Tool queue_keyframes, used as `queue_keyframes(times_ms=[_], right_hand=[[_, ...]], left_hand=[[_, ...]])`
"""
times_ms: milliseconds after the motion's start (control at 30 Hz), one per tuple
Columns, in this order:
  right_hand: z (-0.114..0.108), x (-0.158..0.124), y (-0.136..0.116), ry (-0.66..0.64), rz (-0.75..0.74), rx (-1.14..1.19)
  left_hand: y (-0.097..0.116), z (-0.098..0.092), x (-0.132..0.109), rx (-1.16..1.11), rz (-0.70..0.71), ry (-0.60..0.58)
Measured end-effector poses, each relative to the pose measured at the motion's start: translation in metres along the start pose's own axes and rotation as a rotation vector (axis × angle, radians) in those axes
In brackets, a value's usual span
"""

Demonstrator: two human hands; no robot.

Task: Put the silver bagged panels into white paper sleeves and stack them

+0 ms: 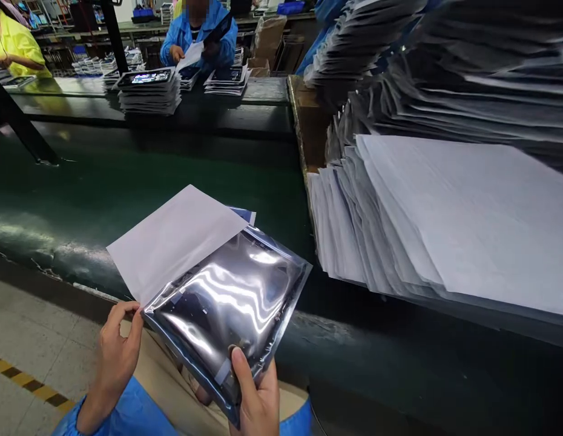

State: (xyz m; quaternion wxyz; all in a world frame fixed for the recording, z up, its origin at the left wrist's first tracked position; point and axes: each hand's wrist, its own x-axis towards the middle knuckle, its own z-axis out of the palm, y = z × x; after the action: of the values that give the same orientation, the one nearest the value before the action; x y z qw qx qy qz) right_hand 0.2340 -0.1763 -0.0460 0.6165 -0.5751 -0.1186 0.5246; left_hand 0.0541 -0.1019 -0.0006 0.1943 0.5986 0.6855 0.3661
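Observation:
A shiny anti-static bag point(231, 290) is held tilted over my lap at the edge of the green work surface. My right hand point(258, 387) grips its near corner, thumb on top and fingers beneath. A white sheet point(177, 239) lies along the far left side of the bag, sticking out past it. My left hand point(120, 339) pinches thumb and forefinger where the sheet's near corner meets the bag. Whether the pinch takes in the bag's edge too, I cannot tell. Behind the sheet shows a small bluish corner point(245, 215). Dark shapes show faintly through the bag.
Right of me rises a big stack of white sheets or sleeves point(481, 224), with more dark-edged piles point(481, 103) behind. Across the green conveyor-like surface point(172, 154) stands a stack of flat packs point(149, 94). Facing me, a person in blue point(222, 45) handles a white sheet. A black post point(22, 121) stands left.

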Motion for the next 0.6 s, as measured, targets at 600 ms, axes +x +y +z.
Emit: queue_keyframes(times_ms=[600], right_hand=[[0.019,-0.005,0.006,0.155,-0.031,-0.066]], left_hand=[[-0.008,0.024,-0.041,0.074,0.382,0.000]])
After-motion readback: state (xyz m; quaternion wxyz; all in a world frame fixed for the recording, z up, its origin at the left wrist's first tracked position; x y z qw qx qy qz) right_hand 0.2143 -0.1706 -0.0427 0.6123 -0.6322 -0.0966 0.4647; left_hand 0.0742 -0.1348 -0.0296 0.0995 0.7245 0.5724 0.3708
